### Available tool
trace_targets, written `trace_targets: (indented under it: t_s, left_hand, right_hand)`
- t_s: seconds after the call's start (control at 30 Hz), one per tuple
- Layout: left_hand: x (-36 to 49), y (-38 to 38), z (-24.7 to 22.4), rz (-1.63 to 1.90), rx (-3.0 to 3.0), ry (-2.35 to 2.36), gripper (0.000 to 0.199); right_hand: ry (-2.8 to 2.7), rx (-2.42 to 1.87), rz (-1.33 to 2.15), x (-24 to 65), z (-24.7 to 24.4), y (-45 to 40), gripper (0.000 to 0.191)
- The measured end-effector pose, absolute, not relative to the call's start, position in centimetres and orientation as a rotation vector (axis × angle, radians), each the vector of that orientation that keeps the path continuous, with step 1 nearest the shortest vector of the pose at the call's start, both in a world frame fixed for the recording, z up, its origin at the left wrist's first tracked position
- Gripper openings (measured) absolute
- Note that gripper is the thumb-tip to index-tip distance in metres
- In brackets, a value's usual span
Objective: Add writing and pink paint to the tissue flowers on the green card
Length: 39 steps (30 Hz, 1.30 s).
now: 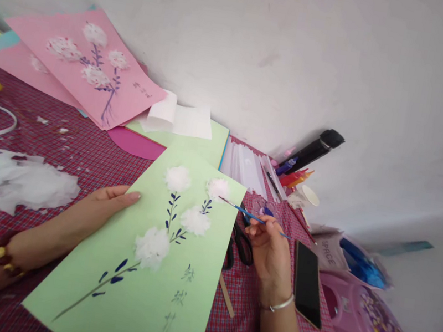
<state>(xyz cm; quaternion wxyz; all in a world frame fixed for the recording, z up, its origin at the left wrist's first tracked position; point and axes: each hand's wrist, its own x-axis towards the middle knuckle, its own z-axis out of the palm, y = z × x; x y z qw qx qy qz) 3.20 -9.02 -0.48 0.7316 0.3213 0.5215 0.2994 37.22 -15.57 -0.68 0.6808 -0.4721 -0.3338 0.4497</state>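
Observation:
My left hand (108,204) grips the left edge of a light green sheet of paper (99,303), thumb on top, and holds it tilted over the table. On the sheet are a painted stem with dark blue leaves, several white tissue flowers (152,247) and handwritten characters. The upper right flower (218,189) looks faintly pink. In my right hand (270,252) a thin blue paintbrush (245,212) is pinched, its tip at that flower; whether it touches cannot be told. Black-handled scissors (243,245) lie behind the sheet, partly hidden, near my right hand.
Pink sheets with flowers (134,82) lean at the back left. White tissue pieces (19,181) lie on the checked tablecloth (92,159). A phone (307,283), wooden stick (226,296) and paper cup (310,195) are at right. Beyond the table edge stands a pink plastic chair (353,316).

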Motion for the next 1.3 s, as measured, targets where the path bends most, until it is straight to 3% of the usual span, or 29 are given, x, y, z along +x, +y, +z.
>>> trace_targets:
  t_s: [0.5,0.83,1.07,1.3]
  left_hand:
    - [3.4,-9.3,0.2,0.638,0.719,1.168,0.042]
    - [3.1,-9.2,-0.6,0.626,0.754,1.162,0.058]
    - [2.9,-9.0,-1.2,0.624,0.767,1.170,0.050]
    - [4.3,-9.7,1.8,0.664,0.695,1.232,0.040]
  right_hand:
    - [-0.707,-1.052,1.013,36.9,-0.7,-15.5,0.016]
    - [-0.583,-1.077,0.894,38.3,-0.9,-15.4,0.023]
    - [-0.508,-0.979,0.938,38.3,-0.4,-15.6,0.020]
    - [-0.499,-1.009,0.936,38.3,-1.0,-15.3,0.021]
